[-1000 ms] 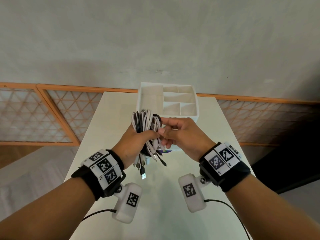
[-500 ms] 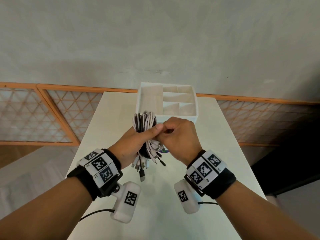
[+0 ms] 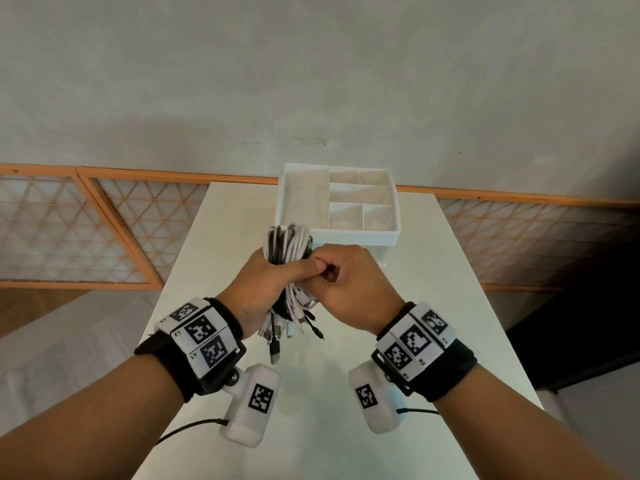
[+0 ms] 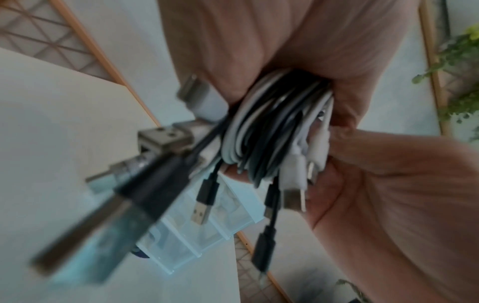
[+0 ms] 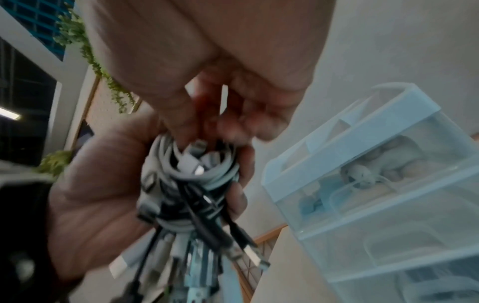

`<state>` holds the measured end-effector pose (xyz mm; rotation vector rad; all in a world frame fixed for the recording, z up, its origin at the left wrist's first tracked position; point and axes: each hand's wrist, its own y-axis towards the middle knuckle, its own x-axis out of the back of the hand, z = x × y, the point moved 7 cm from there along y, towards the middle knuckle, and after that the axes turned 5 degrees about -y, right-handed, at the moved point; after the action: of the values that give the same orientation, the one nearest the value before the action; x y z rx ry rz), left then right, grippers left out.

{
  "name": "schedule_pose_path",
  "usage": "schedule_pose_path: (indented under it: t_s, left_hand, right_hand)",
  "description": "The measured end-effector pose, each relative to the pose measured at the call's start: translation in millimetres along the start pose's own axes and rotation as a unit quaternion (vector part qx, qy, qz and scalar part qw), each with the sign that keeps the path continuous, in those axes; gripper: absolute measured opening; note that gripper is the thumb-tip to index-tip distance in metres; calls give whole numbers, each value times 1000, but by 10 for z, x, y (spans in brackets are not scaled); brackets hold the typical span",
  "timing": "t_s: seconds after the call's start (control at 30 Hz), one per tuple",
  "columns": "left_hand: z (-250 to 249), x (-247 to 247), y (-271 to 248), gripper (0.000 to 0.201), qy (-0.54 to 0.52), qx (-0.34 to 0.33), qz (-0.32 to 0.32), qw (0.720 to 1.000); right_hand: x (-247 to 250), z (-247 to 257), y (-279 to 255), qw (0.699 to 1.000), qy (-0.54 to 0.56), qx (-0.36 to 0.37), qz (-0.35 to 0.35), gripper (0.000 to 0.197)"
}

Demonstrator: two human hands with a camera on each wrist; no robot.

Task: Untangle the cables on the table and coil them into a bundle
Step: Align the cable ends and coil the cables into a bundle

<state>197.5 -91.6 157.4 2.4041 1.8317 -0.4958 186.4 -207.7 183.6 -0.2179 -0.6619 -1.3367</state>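
A looped bundle of white and black cables (image 3: 289, 242) is held upright above the table, with its plugs (image 3: 277, 337) dangling below. My left hand (image 3: 263, 282) grips the bundle around its middle, thumb across the front. My right hand (image 3: 349, 282) meets it from the right, fingers curled against the coils. In the right wrist view its fingertips (image 5: 181, 127) pinch at a white cable end (image 5: 191, 162) on the bundle (image 5: 186, 184). The left wrist view shows the coils (image 4: 272, 127) wedged between both hands, blurred plugs in front.
A white organizer box (image 3: 339, 206) with open top compartments and clear drawers (image 5: 376, 184) stands at the table's far end, just behind the hands. The white table (image 3: 311, 427) stretches toward me. Wooden lattice panels (image 3: 86, 233) line the wall on both sides.
My right hand has rolled knuckles-up and closed in on the bundle, its fingers curling tighter onto the coils. The left hand keeps its grip, and the bundle has hardly shifted.
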Motion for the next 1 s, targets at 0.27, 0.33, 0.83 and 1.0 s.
schedule_pose_path:
  t_s: [0.27, 0.33, 0.83, 1.0]
  left_hand:
    - [23, 54, 13, 30, -56, 6, -59, 997]
    - [22, 46, 3, 41, -66, 3, -72, 995]
    - [-2, 73, 0, 20, -44, 3, -128, 991]
    - [-59, 35, -20, 28, -56, -10, -142, 988]
  right_hand:
    - [134, -83, -36, 998, 16, -51, -16, 1]
    - [95, -66, -36, 999, -1, -37, -22, 7]
    - [141, -79, -68, 999, -19, -41, 16, 12]
    - [142, -144, -11, 993, 40, -95, 54, 9]
